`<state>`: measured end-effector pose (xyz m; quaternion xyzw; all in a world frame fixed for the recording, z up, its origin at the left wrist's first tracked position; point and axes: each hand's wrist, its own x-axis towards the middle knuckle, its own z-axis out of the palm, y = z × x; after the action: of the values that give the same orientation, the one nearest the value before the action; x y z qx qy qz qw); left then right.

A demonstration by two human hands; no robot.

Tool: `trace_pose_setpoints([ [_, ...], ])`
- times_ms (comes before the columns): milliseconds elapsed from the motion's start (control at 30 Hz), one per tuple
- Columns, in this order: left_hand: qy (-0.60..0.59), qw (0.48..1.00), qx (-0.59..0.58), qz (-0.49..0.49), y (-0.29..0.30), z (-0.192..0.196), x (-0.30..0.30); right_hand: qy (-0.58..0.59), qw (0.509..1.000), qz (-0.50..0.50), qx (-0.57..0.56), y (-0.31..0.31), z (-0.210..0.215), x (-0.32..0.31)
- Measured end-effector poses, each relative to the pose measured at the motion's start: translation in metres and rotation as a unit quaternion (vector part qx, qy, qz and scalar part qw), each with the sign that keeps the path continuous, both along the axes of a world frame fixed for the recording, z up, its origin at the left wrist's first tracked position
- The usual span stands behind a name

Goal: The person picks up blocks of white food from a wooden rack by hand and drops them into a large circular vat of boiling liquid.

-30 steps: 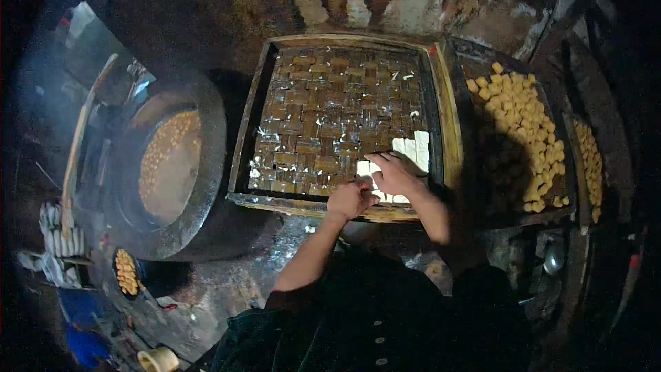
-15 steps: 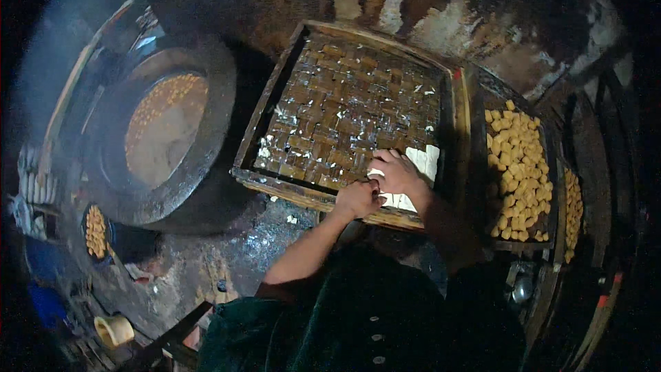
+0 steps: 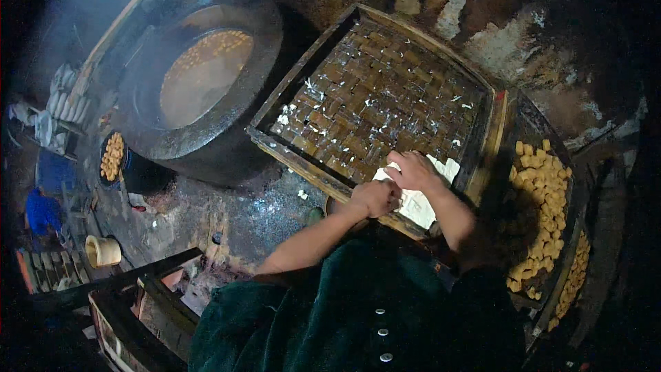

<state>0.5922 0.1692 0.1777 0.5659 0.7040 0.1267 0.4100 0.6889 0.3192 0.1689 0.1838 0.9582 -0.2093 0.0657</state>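
Note:
White tofu slabs (image 3: 418,209) lie in the near right corner of a wood-framed tray (image 3: 310,171) with a woven bamboo bottom. My right hand (image 3: 414,170) rests on them with its fingers bent down over a white piece. Close beside it, my left hand (image 3: 376,198) is closed at the tray's near edge, its thumb side towards the right hand. Whatever the left fingers hold is hidden. White crumbs are scattered over the weave.
On the left, a large round pan (image 3: 206,83) holds steaming liquid with floating golden pieces. A trough of golden fried cubes (image 3: 544,200) stands at the right. A small basket of fried pieces (image 3: 112,157) and a cream-coloured tub (image 3: 103,251) stand at the lower left.
The view has turned, so the pan and tray appear farther right. Both hands stay at the same corner of the tray, and more of the white tofu shows below the right hand.

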Motion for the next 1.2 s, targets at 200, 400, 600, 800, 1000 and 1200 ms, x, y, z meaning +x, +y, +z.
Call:
trace_pose_setpoints([
  [200, 0.034, 0.996, -0.058, -0.051, 0.018, -0.004, 0.02, 0.047, 0.995, 0.087, 0.01, 0.01, -0.005, 0.007],
  [400, -0.003, 0.998, 0.052, -0.041, 0.008, -0.016, 0.018, 0.034, 0.993, 0.08, -0.078, 0.016, -0.016, 0.008],
  [600, -0.101, 0.985, 0.129, 0.043, -0.004, 0.012, -0.001, -0.009, 1.0, 0.024, -0.018, 0.003, -0.003, 0.013],
  [800, -0.469, 0.834, 0.17, 0.235, -0.017, -0.015, -0.027, -0.035, 0.997, -0.021, 0.058, -0.008, -0.01, 0.022],
  [1000, -0.573, 0.744, 0.128, 0.318, -0.014, -0.011, -0.038, -0.032, 0.995, -0.081, 0.04, -0.012, -0.029, 0.026],
  [1200, -0.603, 0.697, 0.089, 0.378, -0.01, -0.015, -0.034, 0.146, 0.922, -0.289, -0.213, -0.001, -0.017, 0.014],
])
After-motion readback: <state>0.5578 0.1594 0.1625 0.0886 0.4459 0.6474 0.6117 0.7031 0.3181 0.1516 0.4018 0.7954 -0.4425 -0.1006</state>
